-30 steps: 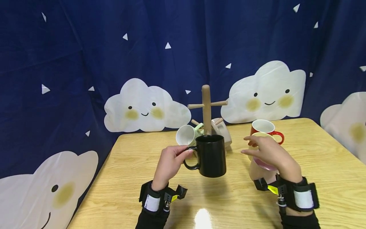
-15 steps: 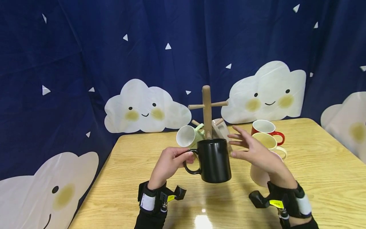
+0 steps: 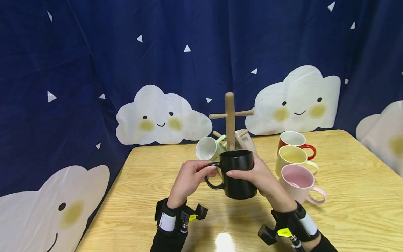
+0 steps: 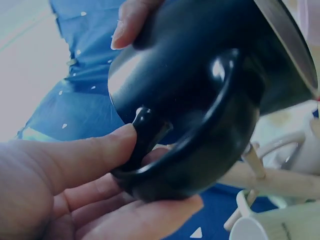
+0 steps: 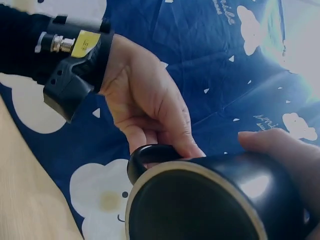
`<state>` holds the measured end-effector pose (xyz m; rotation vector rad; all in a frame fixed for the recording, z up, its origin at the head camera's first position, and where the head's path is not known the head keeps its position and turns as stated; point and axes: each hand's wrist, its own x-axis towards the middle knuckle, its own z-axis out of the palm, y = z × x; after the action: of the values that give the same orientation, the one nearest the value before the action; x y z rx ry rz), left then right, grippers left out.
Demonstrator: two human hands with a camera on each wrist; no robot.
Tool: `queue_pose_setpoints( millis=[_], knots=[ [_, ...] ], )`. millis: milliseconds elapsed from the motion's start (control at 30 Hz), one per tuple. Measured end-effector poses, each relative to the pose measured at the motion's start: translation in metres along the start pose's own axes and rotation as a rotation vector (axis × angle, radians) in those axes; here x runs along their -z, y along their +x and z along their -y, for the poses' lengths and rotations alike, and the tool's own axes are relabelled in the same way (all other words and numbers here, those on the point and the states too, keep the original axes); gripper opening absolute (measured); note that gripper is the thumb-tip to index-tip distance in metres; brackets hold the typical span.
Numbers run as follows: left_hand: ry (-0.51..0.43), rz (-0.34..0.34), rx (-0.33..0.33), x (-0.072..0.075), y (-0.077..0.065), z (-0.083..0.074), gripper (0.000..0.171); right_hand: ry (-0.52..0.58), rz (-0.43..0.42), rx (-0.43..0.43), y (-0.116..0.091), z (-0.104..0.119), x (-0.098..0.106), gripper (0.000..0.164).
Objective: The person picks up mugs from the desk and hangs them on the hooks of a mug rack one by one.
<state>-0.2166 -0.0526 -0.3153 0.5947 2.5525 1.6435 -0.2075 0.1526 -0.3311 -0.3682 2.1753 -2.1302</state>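
A black mug [image 3: 237,189] is held upright between both hands, in front of the wooden mug tree [image 3: 230,122]. My left hand [image 3: 189,180] pinches its handle [image 4: 220,145] at the upper part, thumb on one side and fingers on the other. From the right, my right hand [image 3: 261,175] grips the mug's body, its thumb lying across the near side. The right wrist view shows the mug's unglazed base ring [image 5: 187,170]. On the mug tree's lower pegs hang a pale green mug [image 3: 207,148] and a whitish mug [image 3: 248,141], partly hidden behind the black mug.
To the right, a red mug [image 3: 292,139], a yellow mug [image 3: 292,157] and a pink mug [image 3: 297,180] stand in a row on the wooden table [image 3: 151,196], handles to the right. Behind the table hangs a dark blue curtain [image 3: 176,21] with clouds.
My right hand has moved left from over the mugs on the right and taken hold of the black mug's body. My left hand has kept its pinch on the handle.
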Motion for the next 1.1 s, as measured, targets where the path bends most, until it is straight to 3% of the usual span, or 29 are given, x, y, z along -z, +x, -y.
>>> queue_pose_setpoints(
  millis=[400, 667, 767, 833, 933, 1000, 1100],
  knots=[
    [0.128, -0.026, -0.049, 0.006, -0.001, 0.000, 0.028, -0.020, -0.042, 0.011, 0.001, 0.003, 0.000, 0.066],
    [0.103, -0.153, -0.011, 0.032, -0.015, -0.002, 0.031, -0.088, -0.180, -0.101, -0.007, 0.015, 0.033, 0.067],
    [0.100, -0.176, 0.001, 0.040, -0.019, -0.002, 0.029, -0.117, -0.217, -0.093, -0.007, 0.016, 0.040, 0.063],
    [0.101, -0.179, 0.003, 0.043, -0.021, -0.002, 0.028, -0.062, -0.235, -0.057, -0.003, 0.011, 0.041, 0.058],
    [0.102, -0.177, -0.006, 0.043, -0.021, -0.003, 0.028, 0.070, -0.299, -0.003, 0.014, -0.017, 0.043, 0.056],
    [0.100, -0.174, -0.015, 0.043, -0.020, -0.003, 0.027, 0.156, -0.364, 0.037, 0.033, -0.052, 0.049, 0.057],
    [0.092, -0.180, -0.023, 0.042, -0.020, -0.004, 0.025, 0.187, -0.446, 0.094, 0.066, -0.111, 0.064, 0.061]
  ],
)
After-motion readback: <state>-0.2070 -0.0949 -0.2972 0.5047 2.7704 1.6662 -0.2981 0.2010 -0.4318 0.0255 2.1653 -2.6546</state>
